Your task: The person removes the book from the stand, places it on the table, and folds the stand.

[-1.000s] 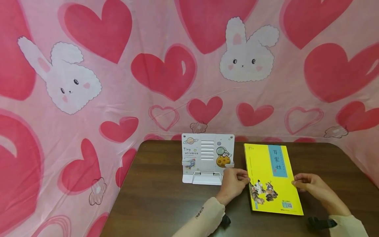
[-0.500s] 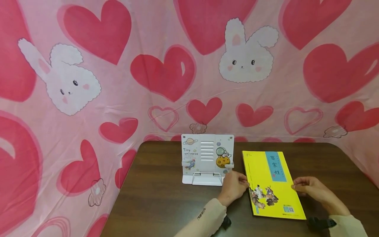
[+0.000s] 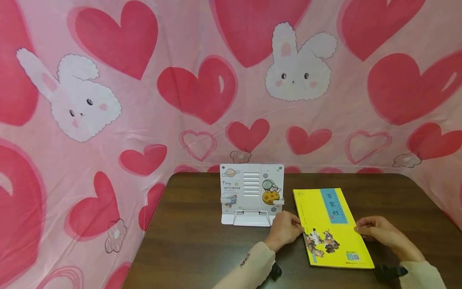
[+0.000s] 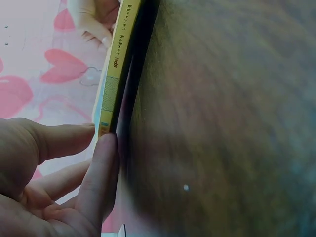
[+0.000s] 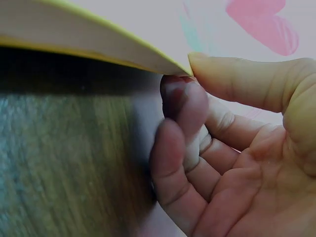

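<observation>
A thin yellow book with a blue title strip lies low over the brown table, right of centre. My left hand pinches its left spine edge; the left wrist view shows thumb and fingertip closed on the book's edge. My right hand holds the right edge. In the right wrist view its thumb lies on top and its curled fingers sit under the cover's corner, which is raised slightly off the table.
A white book stand printed "Tiny universe" stands upright just left of the book, at the table's back middle. Pink cloth with hearts and rabbits hangs around the table on all far sides. Dark wrist straps show at both sleeves.
The book has come down and toward me, its far edge dropping lower on the table. Both hands stayed on its side edges and shifted slightly nearer.
</observation>
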Motion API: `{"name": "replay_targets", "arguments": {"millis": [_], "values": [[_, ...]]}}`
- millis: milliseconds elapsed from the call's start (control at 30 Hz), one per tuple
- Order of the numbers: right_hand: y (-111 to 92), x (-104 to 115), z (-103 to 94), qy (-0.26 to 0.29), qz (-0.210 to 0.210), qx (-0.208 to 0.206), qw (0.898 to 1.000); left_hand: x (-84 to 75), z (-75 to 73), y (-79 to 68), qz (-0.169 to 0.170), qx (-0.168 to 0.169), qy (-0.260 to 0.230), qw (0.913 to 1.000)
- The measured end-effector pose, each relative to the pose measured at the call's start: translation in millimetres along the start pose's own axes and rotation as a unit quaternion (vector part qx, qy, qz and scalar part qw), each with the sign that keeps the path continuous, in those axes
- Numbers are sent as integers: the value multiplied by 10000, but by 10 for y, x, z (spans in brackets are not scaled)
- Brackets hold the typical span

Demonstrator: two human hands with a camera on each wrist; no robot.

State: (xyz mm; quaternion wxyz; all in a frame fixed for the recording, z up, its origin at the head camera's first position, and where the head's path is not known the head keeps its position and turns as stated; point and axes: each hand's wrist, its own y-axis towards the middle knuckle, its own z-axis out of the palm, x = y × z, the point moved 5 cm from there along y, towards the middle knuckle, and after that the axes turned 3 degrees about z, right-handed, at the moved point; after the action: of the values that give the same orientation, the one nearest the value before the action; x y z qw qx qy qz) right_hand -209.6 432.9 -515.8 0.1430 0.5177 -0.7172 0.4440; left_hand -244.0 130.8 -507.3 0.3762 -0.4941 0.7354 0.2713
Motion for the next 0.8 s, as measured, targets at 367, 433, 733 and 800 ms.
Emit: {"name": "replay_targets", "arguments": {"millis": [367, 433, 733, 800], "values": [[23, -18, 24, -210, -24, -119, 9997, -1, 31, -16, -319, 312, -61, 9990], [25, -16, 28, -210, -46, -171, 9996, -2, 28, -20, -397, 363, -80, 9985], [21, -2, 41, -161, -52, -333, 9993, -12, 9, -29, -570, 485, 68, 9972], [17, 0, 37, -171, -41, -339, 9993, -15, 7, -29, -583, 488, 114, 9970]]}}
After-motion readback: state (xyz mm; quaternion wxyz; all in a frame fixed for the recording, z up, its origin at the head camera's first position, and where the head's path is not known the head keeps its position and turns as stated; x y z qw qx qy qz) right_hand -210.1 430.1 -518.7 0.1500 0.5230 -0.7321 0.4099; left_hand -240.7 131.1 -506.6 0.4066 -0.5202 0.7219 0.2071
